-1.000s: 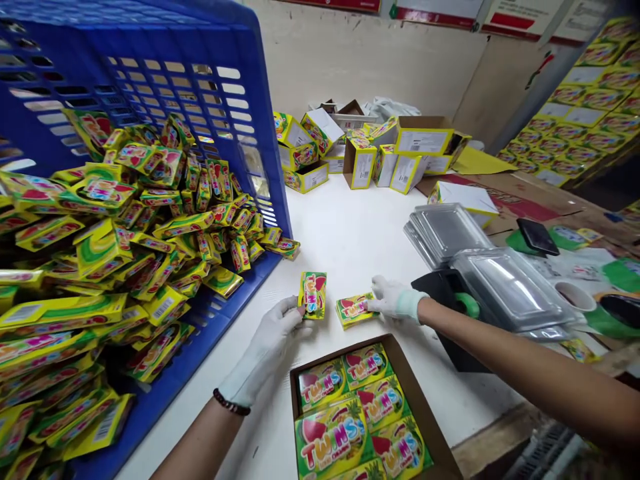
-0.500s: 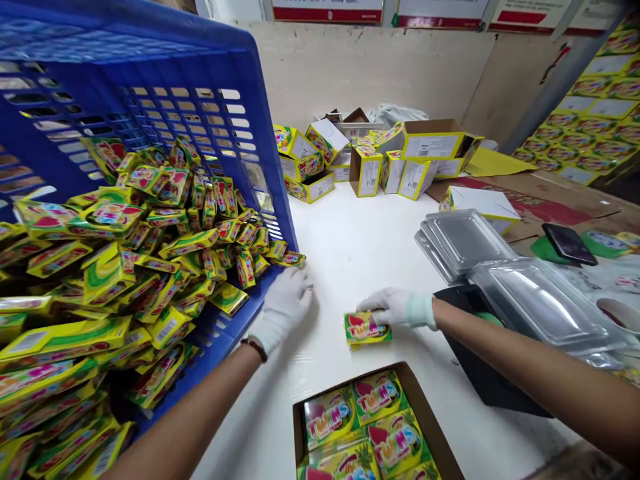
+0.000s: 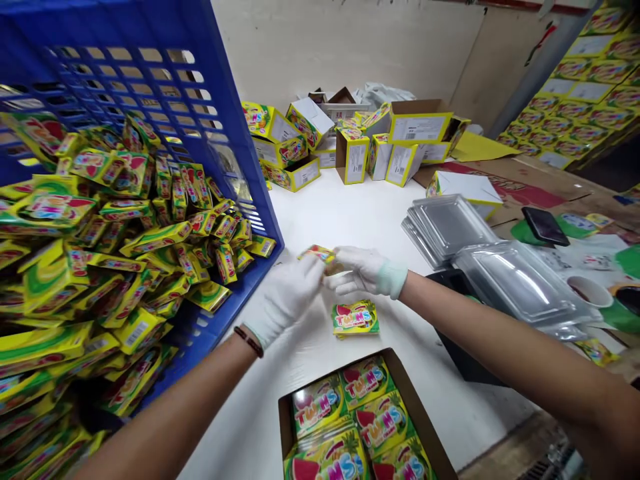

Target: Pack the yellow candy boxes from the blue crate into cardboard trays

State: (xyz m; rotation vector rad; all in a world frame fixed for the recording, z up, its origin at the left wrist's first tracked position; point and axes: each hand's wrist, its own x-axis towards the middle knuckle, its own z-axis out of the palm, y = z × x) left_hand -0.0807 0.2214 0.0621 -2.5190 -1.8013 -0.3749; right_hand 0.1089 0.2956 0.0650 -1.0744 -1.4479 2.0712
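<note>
Both my gloved hands meet over the white table. My left hand [image 3: 287,297] grips a small yellow candy box [image 3: 319,253]. My right hand [image 3: 363,270] has its fingers at the same box's right end, with the thumb lower down. Fingers partly hide the box. Just below them a small stack of "Twins" candy boxes [image 3: 355,318] lies flat on the table, touched by neither hand. Nearest to me stands an open brown carton [image 3: 404,383], packed with rows of the same candy boxes, face up.
A blue plastic crate [image 3: 245,127] tipped toward me at left spills over with loose candy boxes [image 3: 150,240]. Yellow display cartons [image 3: 353,157] line the back. At right lie clear plastic trays [image 3: 520,283], a phone [image 3: 545,225] and a black container [image 3: 467,353].
My left hand has drawn a candy box away from the crate's edge. My right hand has left the stack on the table and moved up to that box. The view has shifted slightly.
</note>
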